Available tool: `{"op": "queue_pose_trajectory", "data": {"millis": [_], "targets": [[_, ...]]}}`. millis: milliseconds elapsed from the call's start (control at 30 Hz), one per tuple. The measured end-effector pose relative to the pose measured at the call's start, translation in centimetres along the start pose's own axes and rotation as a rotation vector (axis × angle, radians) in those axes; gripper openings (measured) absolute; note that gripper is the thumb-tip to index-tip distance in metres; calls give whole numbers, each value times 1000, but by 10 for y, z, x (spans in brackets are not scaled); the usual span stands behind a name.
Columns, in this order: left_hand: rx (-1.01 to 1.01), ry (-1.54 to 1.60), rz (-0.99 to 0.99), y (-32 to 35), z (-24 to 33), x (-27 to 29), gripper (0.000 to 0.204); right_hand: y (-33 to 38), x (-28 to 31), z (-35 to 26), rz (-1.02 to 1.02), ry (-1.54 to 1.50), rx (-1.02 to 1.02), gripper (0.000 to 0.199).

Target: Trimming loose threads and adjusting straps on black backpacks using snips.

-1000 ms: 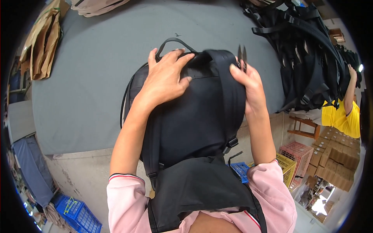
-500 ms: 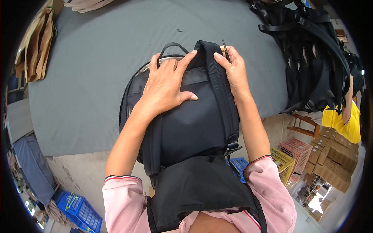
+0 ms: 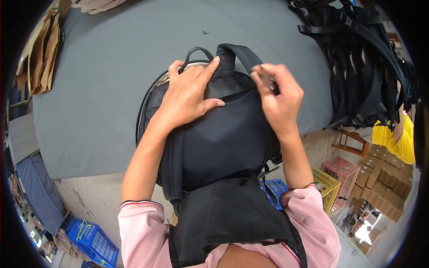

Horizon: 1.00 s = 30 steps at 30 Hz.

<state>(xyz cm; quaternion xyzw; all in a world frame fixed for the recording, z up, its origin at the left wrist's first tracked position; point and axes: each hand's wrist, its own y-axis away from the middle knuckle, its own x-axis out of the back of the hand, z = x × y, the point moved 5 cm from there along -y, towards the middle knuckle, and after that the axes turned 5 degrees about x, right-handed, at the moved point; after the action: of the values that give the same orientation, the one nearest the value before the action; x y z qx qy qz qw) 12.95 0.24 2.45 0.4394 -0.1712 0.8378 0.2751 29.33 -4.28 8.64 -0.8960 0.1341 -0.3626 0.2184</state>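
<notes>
A black backpack (image 3: pixel 214 138) rests at the table's near edge, its back panel and straps facing up. My left hand (image 3: pixel 187 94) lies spread across its upper left part, fingertips at the top edge by the carry loop (image 3: pixel 196 50) and thumb on the panel. The right shoulder strap (image 3: pixel 243 54) arches up from the top of the bag. At its side my right hand (image 3: pixel 281 96) is closed round a small metal tool (image 3: pixel 271 83), partly hidden and smeared by motion. The fingertips of that hand meet the strap's edge; whether they pinch it I cannot tell.
The grey-covered table (image 3: pixel 111 89) spreads out beyond the bag. Black backpacks (image 3: pixel 357 67) are piled at the right, brown paper (image 3: pixel 42 53) at the left. Plastic crates (image 3: pixel 91 241) and cartons (image 3: pixel 380 178) stand lower down. A person in yellow (image 3: pixel 393 138) is at far right.
My right hand has moved right and toward me, and the strap now bends over rightward instead of running down the panel. My left hand has stayed nearly in place.
</notes>
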Motion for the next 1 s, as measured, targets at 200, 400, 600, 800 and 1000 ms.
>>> {"op": "queue_pose_trajectory", "data": {"millis": [200, 400, 600, 800, 1000], "targets": [[-51, 206, 7, 0, -2, 1, 88, 16, -26, 13, -278, -38, -14, 23], [27, 237, -74, -1, -7, 1, 92, 17, -36, 10, -371, -216, -111, 24], [31, 237, -102, -2, -7, -1, 96, 18, -40, 4, -392, 17, -14, 16], [67, 270, -136, -1, -11, -2, 96, 23, -9, 15, -242, -218, -208, 11], [69, 298, -157, -4, -13, -5, 97, 36, -13, 1, -264, -28, -133, 21]]}}
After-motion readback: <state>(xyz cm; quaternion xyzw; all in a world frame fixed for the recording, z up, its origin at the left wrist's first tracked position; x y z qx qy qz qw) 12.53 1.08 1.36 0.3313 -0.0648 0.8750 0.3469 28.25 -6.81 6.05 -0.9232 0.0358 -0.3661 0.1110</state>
